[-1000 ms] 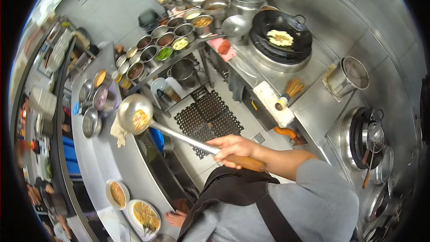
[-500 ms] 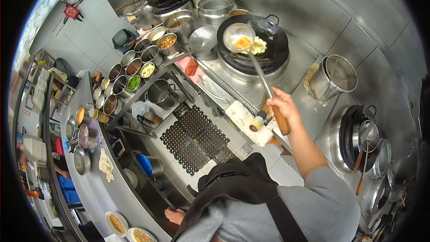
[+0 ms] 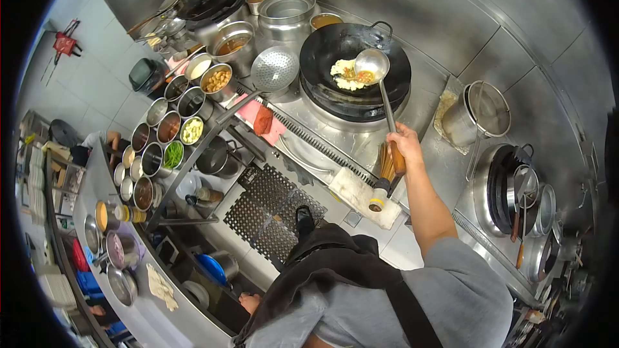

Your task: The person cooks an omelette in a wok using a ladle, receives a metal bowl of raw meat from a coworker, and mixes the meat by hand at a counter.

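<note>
My right hand (image 3: 405,143) is closed round the wooden handle of a long metal ladle (image 3: 388,106). The ladle's bowl is low in a black wok (image 3: 316,45), over pale yellow pieces that look like scrambled egg (image 3: 342,69). Some orange-red food lies by the bowl's edge. Beneath the wok is a round metal burner ring. My left hand (image 3: 249,303) hangs low beside my apron, near the edge of the prep counter. It is partly hidden, and its fingers are too unclear to read.
A perforated strainer (image 3: 275,69) rests left of the wok. Several ingredient pots, one with chopped greens (image 3: 173,154), line the left side. A bottle (image 3: 379,196) and white cloth (image 3: 351,190) lie at the stove's front edge. Another person's arm (image 3: 113,140) shows far left.
The ladle bowl, raised over the wok before, is now lower among the food, where more orange-red food shows. My view has shifted, and my foot has come into sight on the mat.
</note>
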The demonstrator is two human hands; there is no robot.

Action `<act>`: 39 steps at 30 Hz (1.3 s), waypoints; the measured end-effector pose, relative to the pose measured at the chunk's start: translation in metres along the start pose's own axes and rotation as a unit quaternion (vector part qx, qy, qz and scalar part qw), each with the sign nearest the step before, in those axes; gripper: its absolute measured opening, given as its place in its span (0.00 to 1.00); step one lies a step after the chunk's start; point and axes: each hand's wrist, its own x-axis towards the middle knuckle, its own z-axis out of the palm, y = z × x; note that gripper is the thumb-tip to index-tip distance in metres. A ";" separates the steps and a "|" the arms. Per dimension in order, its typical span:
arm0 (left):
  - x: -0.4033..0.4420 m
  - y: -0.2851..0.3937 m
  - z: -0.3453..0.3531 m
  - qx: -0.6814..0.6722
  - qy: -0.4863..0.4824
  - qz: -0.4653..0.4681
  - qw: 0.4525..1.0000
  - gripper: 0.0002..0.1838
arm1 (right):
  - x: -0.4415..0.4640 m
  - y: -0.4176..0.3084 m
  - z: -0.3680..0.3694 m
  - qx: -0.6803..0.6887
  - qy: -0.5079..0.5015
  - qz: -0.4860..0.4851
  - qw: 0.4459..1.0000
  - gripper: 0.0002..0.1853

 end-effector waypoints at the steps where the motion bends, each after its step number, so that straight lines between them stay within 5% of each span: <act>1: 0.024 0.003 0.000 -0.001 -0.022 0.007 1.000 0.17 | 0.003 -0.002 0.005 0.016 0.010 0.004 1.000 0.34; 14: 0.198 0.140 -0.014 -0.097 -0.098 0.113 0.984 0.19 | 0.025 -0.033 0.062 0.046 0.042 0.015 0.998 0.33; 18: 0.218 0.136 -0.016 -0.095 -0.126 0.113 0.981 0.18 | 0.023 -0.034 0.070 0.137 0.035 0.022 0.990 0.33; 27: 0.250 0.088 0.015 0.037 -0.171 0.148 0.973 0.19 | 0.015 -0.034 0.061 -0.009 0.077 0.000 0.997 0.38; 29: 0.265 0.074 0.041 0.109 -0.186 0.223 0.951 0.20 | 0.013 -0.035 0.059 -0.023 0.071 -0.004 0.997 0.38; 35: 0.265 0.123 0.033 0.043 -0.251 0.191 0.948 0.21 | 0.019 -0.033 0.062 -0.004 0.075 -0.032 0.997 0.37; 36: 0.249 0.147 0.002 -0.037 -0.281 0.113 0.952 0.20 | 0.017 -0.036 0.062 -0.002 0.076 -0.033 0.997 0.37; 39: 0.247 0.160 -0.006 -0.049 -0.218 0.119 0.967 0.19 | 0.010 -0.049 0.064 0.033 0.074 -0.031 0.996 0.34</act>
